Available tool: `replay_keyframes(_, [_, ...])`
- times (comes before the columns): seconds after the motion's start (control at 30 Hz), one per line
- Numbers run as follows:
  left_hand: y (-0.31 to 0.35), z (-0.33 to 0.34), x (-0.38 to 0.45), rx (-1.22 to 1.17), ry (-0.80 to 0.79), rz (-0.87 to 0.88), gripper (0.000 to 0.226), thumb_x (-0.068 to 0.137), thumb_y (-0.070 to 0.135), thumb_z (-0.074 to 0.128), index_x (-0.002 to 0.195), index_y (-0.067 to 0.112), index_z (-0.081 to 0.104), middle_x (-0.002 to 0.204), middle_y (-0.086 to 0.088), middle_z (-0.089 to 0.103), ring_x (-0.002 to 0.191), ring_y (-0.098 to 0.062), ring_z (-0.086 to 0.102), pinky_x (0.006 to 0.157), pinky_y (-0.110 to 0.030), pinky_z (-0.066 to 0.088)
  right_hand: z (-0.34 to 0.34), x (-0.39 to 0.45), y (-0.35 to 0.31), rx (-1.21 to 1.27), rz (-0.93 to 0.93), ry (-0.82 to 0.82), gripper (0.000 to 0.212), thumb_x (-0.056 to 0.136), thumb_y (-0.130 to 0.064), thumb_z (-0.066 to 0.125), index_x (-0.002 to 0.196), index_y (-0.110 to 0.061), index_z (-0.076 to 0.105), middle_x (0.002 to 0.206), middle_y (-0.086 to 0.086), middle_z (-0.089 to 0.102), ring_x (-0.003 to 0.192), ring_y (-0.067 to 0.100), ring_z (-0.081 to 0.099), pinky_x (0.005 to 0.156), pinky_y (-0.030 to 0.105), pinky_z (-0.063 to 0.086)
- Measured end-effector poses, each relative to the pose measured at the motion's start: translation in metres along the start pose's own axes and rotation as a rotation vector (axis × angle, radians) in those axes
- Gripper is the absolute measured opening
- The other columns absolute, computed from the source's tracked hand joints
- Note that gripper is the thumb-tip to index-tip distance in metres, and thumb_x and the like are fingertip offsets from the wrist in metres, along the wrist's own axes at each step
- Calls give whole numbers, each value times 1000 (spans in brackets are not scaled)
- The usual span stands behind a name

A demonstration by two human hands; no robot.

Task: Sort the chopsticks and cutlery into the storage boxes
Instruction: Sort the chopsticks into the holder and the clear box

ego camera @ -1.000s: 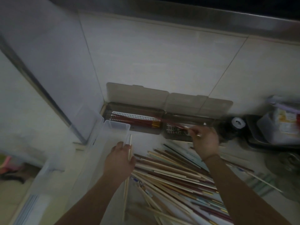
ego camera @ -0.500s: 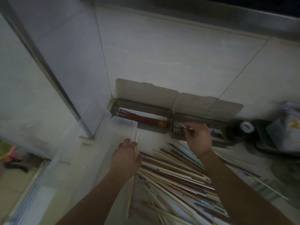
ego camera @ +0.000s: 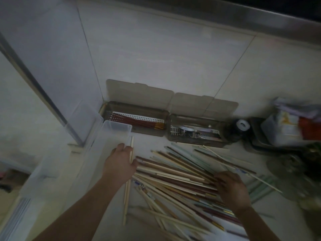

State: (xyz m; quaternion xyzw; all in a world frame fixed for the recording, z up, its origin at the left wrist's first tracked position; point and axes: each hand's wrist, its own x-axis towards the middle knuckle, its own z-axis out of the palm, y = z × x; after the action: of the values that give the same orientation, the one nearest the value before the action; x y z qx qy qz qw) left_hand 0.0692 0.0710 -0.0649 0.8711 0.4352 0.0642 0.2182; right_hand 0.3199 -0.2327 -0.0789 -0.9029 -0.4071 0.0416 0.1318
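Left hand [ego camera: 119,164] grips a small bundle of pale wooden chopsticks [ego camera: 128,185], held lengthwise along the rim of the clear plastic bin [ego camera: 116,126] at the left edge of the desk [ego camera: 147,142]. My read: it's parking one sorted type there, tips aligned with the bin so they can drop straight in.

Right hand [ego camera: 231,186] is down on the mixed chopstick pile [ego camera: 177,173], fingers curled into it. Looks like it's picking the next stick, but blur hides whether it actually pinches one, so I can't tell.

The pile is fanned across the middle of the desk, toward the near edge: pale wood, dark red-brown and pale green sticks all crossed over each other. Most of the sorting looks undone.

Two smoky storage boxes sit against the far edge by the wall, lids tipped open back against the tiles so both stay accessible:
- left box [ego camera: 135,119], in the far left corner: red chopsticks [ego camera: 139,121] on a perforated tray, all one way
- right box [ego camera: 196,131]: metal cutlery [ego camera: 189,130] on its tray

So one type per box; the clear bin likely takes the pale wood.

Clutter at the far right edge: a dark jar [ego camera: 238,127] and a packet tub [ego camera: 284,127], blurred.
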Motion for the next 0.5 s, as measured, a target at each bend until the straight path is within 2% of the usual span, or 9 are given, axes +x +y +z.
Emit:
replay_keyframes(0.1, [0,0,1,1,-2,-1,42,81,35,66,116,13,61,119,-12,54,104,-34,54,86,-40,51,-5,-12,18,-54,55,34,22,71,-5,79,93,-10,75,97,12,70,92,37,63,84,41,48])
replay_keyframes(0.2, [0,0,1,-1,0,-4,41,81,35,67,115,13,62,118,-12,55,103,-34,55,85,-41,51,-8,-23,28,-23,156,100,27,63,5,79,87,-6,75,92,15,71,87,40,64,83,47,50])
replay_keyframes(0.27, [0,0,1,-4,8,-1,41,80,34,68,114,13,63,115,-12,56,102,-34,56,85,-41,51,-10,-29,31,40,270,91,31,65,7,79,91,-8,75,95,15,69,90,40,61,84,44,48])
replay_keyframes(0.5, [1,-1,0,0,-4,-13,41,81,33,69,115,12,63,119,-12,55,105,-34,57,86,-42,52,-4,-36,31,11,234,113,20,69,-2,81,83,-15,77,88,8,70,84,37,63,78,41,47])
